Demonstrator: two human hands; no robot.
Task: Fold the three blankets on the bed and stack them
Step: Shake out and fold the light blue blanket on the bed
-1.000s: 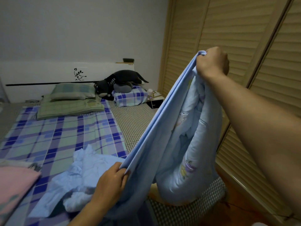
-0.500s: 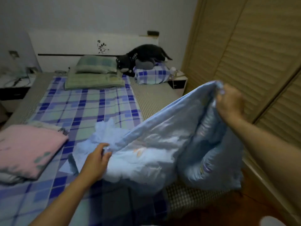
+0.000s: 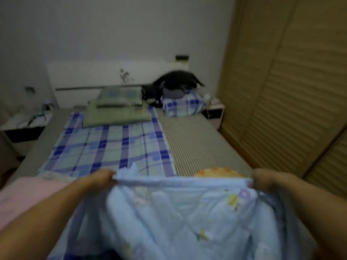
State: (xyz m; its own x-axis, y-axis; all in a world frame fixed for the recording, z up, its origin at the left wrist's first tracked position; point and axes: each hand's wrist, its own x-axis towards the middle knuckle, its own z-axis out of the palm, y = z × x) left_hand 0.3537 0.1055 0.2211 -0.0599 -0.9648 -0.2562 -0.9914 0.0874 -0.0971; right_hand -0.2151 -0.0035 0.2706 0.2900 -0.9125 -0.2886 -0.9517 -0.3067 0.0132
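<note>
A light blue blanket [image 3: 180, 212] with small flower prints hangs stretched between my hands over the foot of the bed. My left hand [image 3: 99, 180] grips its top edge at the left corner. My right hand [image 3: 266, 180] grips the same edge at the right corner. The edge runs level between them. A folded pink blanket [image 3: 28, 194] lies on the bed at the near left, partly hidden by my left forearm. A bit of orange patterned fabric [image 3: 217, 171] shows just behind the blue edge. The frame is blurred.
The bed [image 3: 197, 143] carries a blue plaid sheet [image 3: 112, 147], green pillows [image 3: 116, 107], a plaid pillow [image 3: 182, 106] and a black plush animal [image 3: 174, 85] at the headboard. Nightstands [image 3: 22, 124] flank it. Slatted wooden wardrobe doors [image 3: 291, 91] stand close on the right.
My right hand has come down from head height to level with my left. The blue blanket, earlier hanging slanted, now spans flat between both hands. The view has shifted to the bed's middle.
</note>
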